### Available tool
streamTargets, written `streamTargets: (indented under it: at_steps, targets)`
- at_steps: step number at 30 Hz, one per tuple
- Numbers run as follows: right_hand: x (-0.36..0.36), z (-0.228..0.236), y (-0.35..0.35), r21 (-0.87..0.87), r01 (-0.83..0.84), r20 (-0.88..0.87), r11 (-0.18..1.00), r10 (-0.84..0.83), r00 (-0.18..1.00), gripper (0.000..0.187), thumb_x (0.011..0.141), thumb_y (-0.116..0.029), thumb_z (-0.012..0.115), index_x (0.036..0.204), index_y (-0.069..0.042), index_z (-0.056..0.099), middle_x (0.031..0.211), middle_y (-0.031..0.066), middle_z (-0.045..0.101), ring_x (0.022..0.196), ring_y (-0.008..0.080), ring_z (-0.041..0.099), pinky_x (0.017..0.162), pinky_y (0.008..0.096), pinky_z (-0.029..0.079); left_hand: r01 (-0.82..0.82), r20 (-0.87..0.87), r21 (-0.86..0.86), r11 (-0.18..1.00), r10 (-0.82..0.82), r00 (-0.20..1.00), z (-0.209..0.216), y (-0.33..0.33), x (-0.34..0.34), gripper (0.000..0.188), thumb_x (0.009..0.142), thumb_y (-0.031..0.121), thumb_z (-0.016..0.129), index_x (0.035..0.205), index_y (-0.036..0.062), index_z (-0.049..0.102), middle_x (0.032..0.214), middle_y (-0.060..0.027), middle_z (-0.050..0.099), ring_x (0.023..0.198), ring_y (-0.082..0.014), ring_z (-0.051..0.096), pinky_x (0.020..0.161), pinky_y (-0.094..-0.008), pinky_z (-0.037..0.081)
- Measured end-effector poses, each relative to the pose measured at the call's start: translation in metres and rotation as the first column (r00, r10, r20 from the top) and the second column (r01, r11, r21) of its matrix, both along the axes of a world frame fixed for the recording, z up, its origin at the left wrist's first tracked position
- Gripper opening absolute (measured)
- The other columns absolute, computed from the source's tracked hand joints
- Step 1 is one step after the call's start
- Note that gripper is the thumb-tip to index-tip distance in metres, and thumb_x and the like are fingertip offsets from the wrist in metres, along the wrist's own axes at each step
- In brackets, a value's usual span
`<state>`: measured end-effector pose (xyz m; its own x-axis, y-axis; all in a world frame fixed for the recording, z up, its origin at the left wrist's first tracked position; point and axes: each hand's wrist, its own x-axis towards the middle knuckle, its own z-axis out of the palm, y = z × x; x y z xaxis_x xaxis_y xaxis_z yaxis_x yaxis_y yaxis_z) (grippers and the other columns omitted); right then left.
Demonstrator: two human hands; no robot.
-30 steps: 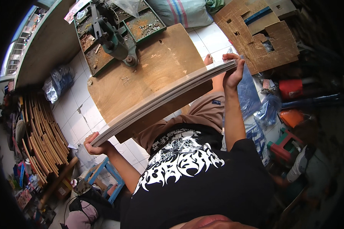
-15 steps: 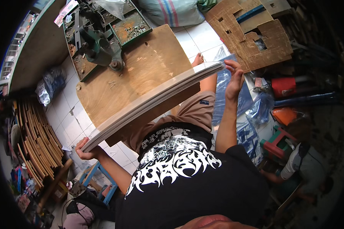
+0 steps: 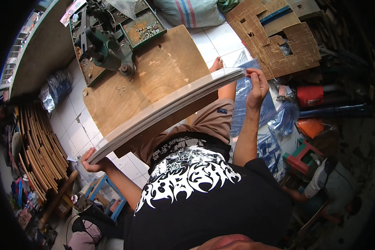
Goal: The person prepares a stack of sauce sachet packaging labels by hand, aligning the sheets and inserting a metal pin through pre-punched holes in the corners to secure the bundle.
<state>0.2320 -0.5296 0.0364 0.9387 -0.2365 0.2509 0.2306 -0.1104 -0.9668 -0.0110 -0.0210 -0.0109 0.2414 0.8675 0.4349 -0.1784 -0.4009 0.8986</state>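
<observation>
A long stack of thin, pale flat sheets (image 3: 166, 111) is held edge-on in front of my body, over the near part of a wooden worktop. It slants from lower left to upper right, and its layered edges face me. My left hand (image 3: 92, 161) is closed round the stack's left end. At the right end my right hand (image 3: 257, 88) pinches the corner, its fingers curled in. Beyond the stack, the plywood worktop (image 3: 171, 62) carries a green metal hand press (image 3: 108, 58) and a few small bent wire-like pieces (image 3: 121, 90).
Green trays (image 3: 143, 30) with small metal parts flank the press. Curved wooden strips (image 3: 41, 154) stand at left. A cut-out plywood board (image 3: 275, 50) and a stuffed sack (image 3: 189, 12) lie beyond. Another person (image 3: 331, 183) sits at right, near a red-green stool (image 3: 302, 158).
The stack's left end and my left hand have shifted slightly left and up. My right hand's fingers have curled a little more at the right corner.
</observation>
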Motion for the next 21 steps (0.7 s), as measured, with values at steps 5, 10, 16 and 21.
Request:
streamTargets:
  at_steps: [5,10,16,21]
  targets:
    - [0.0,0.005,0.0,-0.027,-0.003,-0.008,1.0,0.003,1.0,0.021,0.095,-0.008,0.051,0.1,0.006,0.067,0.096,0.0077,0.064,0.091,0.0138,0.058,0.084,0.0264,0.046,0.015,0.018,-0.003,1.0,-0.015,1.0,-0.002,0.001,0.0,0.038,0.091,0.03,0.032,0.071,0.0031,0.051,0.064,-0.0149,0.057,0.062,-0.0255,0.059,0.065,-0.0393,0.052]
    - [-0.001,0.002,-0.004,-0.025,-0.01,-0.019,1.0,0.009,1.0,0.02,0.092,-0.005,0.053,0.099,0.006,0.068,0.097,0.0084,0.065,0.092,0.0143,0.059,0.085,0.0264,0.046,0.027,0.062,-0.038,0.999,-0.024,0.998,-0.001,0.001,0.001,0.037,0.091,0.029,0.032,0.071,0.0037,0.05,0.063,-0.0144,0.057,0.062,-0.0251,0.058,0.066,-0.0388,0.052]
    - [-0.002,0.0,-0.005,-0.013,-0.005,-0.024,1.0,0.004,1.0,0.018,0.09,-0.002,0.055,0.1,0.005,0.068,0.098,0.0077,0.065,0.091,0.0133,0.06,0.082,0.0255,0.048,0.001,0.022,0.004,1.0,-0.001,1.0,0.004,-0.005,0.005,0.034,0.09,0.026,0.033,0.07,0.0035,0.049,0.062,-0.0147,0.057,0.06,-0.0239,0.057,0.064,-0.0371,0.05]
    - [-0.009,0.01,0.006,-0.221,0.149,0.007,0.964,-0.151,0.988,0.019,0.084,0.0,0.058,0.099,0.001,0.069,0.1,0.0115,0.066,0.09,0.0195,0.061,0.083,0.031,0.048,-0.018,0.025,-0.012,1.0,0.019,1.0,0.007,-0.009,0.01,0.034,0.089,0.026,0.033,0.069,0.0036,0.049,0.061,-0.0151,0.057,0.059,-0.0239,0.056,0.059,-0.0353,0.049]
